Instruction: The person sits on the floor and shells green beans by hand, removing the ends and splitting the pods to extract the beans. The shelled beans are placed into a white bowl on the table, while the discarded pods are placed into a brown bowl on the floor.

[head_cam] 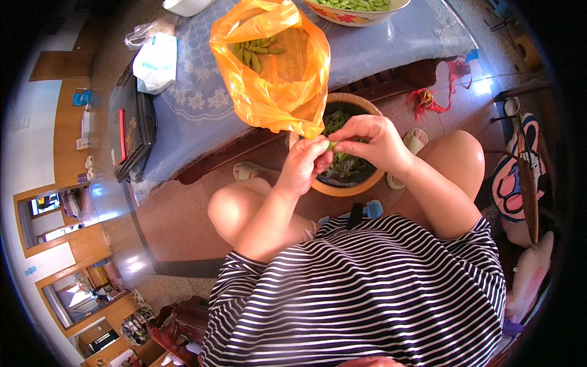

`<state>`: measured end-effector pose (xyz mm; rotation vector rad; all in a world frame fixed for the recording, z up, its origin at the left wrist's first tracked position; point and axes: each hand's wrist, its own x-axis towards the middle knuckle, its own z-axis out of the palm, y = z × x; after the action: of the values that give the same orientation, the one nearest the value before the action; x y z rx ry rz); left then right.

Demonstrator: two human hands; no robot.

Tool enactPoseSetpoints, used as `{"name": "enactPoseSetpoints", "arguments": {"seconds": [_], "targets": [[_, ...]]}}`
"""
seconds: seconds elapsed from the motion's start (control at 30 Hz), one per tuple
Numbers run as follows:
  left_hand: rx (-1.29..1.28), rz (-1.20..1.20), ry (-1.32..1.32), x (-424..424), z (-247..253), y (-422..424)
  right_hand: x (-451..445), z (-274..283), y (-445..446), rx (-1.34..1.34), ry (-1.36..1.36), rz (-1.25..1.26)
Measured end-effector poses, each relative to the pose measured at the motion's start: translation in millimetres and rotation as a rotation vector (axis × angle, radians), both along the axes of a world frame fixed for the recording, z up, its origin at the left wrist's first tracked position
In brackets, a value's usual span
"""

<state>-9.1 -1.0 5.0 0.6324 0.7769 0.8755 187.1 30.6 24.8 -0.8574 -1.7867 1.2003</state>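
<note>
My left hand (306, 163) and my right hand (373, 142) meet over a round basin (337, 190) with an orange-brown rim, which stands on the floor between my feet. A green bean pod (332, 145) is pinched between the fingertips of both hands. Dark green empty-looking pods (345, 165) lie inside the basin, partly hidden by my hands. Just beyond my hands, an orange plastic bag (284, 103) gapes on the table, with green pods (251, 51) in it. A flower-patterned bowl (351, 17) of green beans (355, 4) is at the top edge of the view.
A low table (192, 133) under a clear cover and lace cloth carries a white tissue pack (157, 64), a dark laptop-like stack (135, 133) and a white bowl (185, 5). Red tasselled cord (426, 98) lies right of the table. A patterned cushion (516, 183) is at far right.
</note>
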Motion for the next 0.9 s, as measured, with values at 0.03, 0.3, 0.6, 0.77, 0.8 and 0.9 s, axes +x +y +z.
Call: {"name": "enactPoseSetpoints", "arguments": {"seconds": [0.03, 0.3, 0.6, 0.77, 0.8, 0.9], "targets": [[-0.004, -0.009, -0.040, -0.7, -1.3, -0.1, 0.8, 0.1, 0.4, -0.026, 0.004, 0.029], [-0.010, -0.037, -0.135, -2.1, 2.3, -1.6, -4.1, -10.6, -4.2, -0.657, 0.362, 0.147], [0.206, -0.200, 0.257, 2.4, 6.1, -2.3, -6.3, -16.7, -7.0, -0.481, 0.146, -0.020], [0.192, -0.037, 0.177, -0.1, 4.0, -0.7, 1.6, -15.0, 8.5, -0.890, 0.658, -0.104], [0.178, -0.006, 0.170, -2.5, 2.4, -0.1, 2.8, -15.4, 8.9, -0.878, 0.683, -0.069], [0.225, 0.106, 0.202, -3.0, 0.1, 0.6, 3.4, -15.6, 9.3, -0.951, 0.733, 0.029]]}}
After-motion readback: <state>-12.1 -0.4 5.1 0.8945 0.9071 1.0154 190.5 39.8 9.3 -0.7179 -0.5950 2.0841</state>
